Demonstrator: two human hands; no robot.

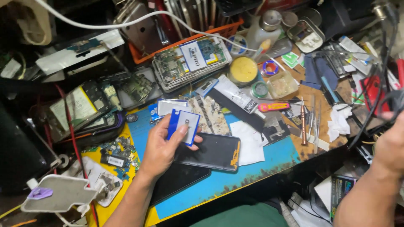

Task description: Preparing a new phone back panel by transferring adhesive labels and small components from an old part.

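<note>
My left hand [162, 147] holds a small blue and white card packet [184, 125] above the blue work mat [261, 162], thumb pressed on its face. Just under the packet lies a black phone [210, 151] with its dark screen up, and another dark phone [179, 178] lies beneath my wrist. My right hand [389, 143] is at the right edge, blurred, among black cables [376, 96]; whether it grips them I cannot tell.
Around the mat lie a stack of phone frames with circuit boards [189, 61], an orange basket [219, 31], a yellow round tin [243, 69], a pink-handled screwdriver [273, 106], tweezers [313, 126], white tissue [338, 120], a white stand [59, 193] and opened phones [84, 109].
</note>
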